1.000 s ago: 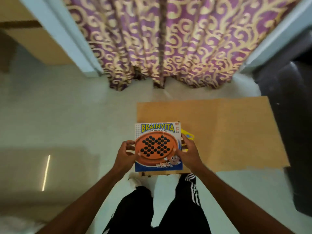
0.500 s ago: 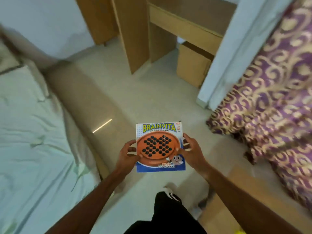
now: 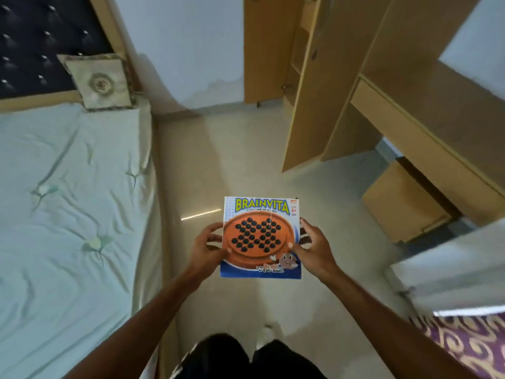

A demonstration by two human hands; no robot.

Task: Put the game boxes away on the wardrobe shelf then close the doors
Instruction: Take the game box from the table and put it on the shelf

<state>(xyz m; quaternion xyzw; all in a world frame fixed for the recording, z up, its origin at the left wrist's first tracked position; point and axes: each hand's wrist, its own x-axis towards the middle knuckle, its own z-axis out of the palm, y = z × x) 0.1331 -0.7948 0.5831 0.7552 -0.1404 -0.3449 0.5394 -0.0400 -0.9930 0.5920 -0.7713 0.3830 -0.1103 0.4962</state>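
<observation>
The Brainvita game box (image 3: 261,237) is carried level at about waist height over the pale floor (image 3: 246,160), printed face up toward the camera. It is well short of the wardrobe (image 3: 297,58) ahead and to the right. The left grip (image 3: 206,248) pinches the box's left edge, with the thumb laid on the lid and the fingers curled at the side. The right grip (image 3: 314,248) mirrors it on the right edge, thumb on the picture near the cartoon figure. A hold on both sides like this probably keeps a flat, light carton from tipping or sliding while it is carried, and it leaves the far edge free to go onto a shelf first. Whether a second box rides underneath cannot be told from here. The box is square and thin. It has a white upper band with the title in yellow letters, an orange round board studded with dark pegs in the middle, and a blue strip along the near edge. Its corners look crisp and the lid sits flat. The wardrobe door (image 3: 265,50) stands swung outward, so the inside shelves are reachable and, by my reading, both the stowing and the closing are still to come. A bed (image 3: 68,201) with a light sheet runs along the left, and a cushion (image 3: 99,83) leans at its head.
</observation>
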